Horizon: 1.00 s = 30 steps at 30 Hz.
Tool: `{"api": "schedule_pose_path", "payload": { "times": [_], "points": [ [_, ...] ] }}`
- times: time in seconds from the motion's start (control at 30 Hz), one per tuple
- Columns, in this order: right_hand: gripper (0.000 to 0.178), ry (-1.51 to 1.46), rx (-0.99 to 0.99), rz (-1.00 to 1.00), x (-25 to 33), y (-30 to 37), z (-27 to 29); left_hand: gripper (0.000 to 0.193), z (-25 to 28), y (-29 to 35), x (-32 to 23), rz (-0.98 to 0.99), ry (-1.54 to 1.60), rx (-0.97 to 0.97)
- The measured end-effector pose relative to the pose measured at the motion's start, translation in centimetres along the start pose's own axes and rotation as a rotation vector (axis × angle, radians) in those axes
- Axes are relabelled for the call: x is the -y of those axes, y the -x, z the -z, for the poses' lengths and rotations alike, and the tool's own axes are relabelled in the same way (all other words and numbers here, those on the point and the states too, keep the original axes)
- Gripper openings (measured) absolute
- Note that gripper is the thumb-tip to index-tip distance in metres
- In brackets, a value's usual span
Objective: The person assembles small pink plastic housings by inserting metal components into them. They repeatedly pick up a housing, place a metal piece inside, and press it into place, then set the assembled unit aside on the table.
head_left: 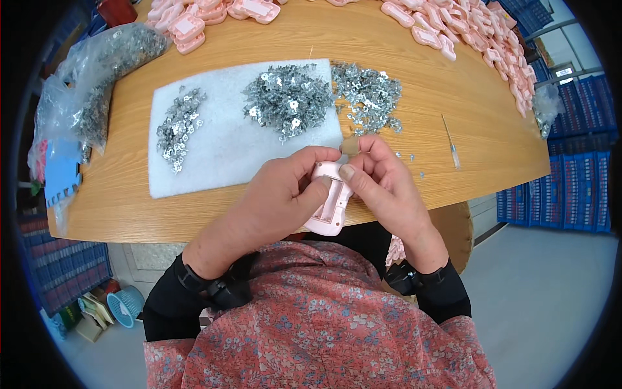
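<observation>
My left hand point(275, 188) is closed round a pale pink plastic casing point(327, 225) just off the table's near edge, its thumb lying over the long recessed compartment in the middle. My right hand point(392, 188) grips the casing's upper right end, thumb on the near side. A tan cover point(350, 145) wraps the tip of one right finger, bent over the casing's top. Whether a small metal part sits between these fingertips is hidden. Beyond the hands, a white foam sheet point(220, 152) bears a small heap of metal clips point(180, 133) and a larger heap point(288, 100).
More metal clips point(368, 97) lie on the wood table point(259, 217), right of the foam. A thin pointed tool point(451, 146) lies farther right. Pink casings point(453, 29) are piled along the far right edge and far left point(194, 26). A clear plastic bag point(97, 78) holds metal parts.
</observation>
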State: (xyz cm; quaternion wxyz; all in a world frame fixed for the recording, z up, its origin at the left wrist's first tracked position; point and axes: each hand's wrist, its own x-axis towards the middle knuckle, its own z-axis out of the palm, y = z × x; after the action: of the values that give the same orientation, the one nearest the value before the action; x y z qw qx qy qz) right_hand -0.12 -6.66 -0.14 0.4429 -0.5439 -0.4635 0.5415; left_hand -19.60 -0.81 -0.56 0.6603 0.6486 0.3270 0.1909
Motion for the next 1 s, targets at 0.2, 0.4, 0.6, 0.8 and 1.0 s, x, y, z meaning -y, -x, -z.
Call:
{"api": "schedule_pose_path", "payload": {
  "times": [0.2,0.4,0.6,0.8,1.0],
  "points": [
    [0.029,0.034,-0.057,0.101,0.3,0.5,-0.5,0.034,-0.3,-0.3,0.3,-0.136,-0.230,-0.078],
    [0.023,0.013,-0.110,0.231,0.0,-0.1,-0.5,0.038,0.5,-0.3,1.1,0.269,0.943,0.079],
    [0.022,0.083,-0.141,0.380,-0.8,-0.5,-0.9,0.045,0.5,-0.1,0.6,0.326,1.188,0.144],
    [0.023,0.163,-0.142,0.432,-0.7,-0.5,-1.0,0.047,0.4,-0.1,0.3,0.345,1.159,0.130],
    [0.028,0.002,-0.112,0.257,0.0,0.3,-2.3,0.041,0.1,-0.1,0.5,0.326,1.191,0.070]
  ]
}}
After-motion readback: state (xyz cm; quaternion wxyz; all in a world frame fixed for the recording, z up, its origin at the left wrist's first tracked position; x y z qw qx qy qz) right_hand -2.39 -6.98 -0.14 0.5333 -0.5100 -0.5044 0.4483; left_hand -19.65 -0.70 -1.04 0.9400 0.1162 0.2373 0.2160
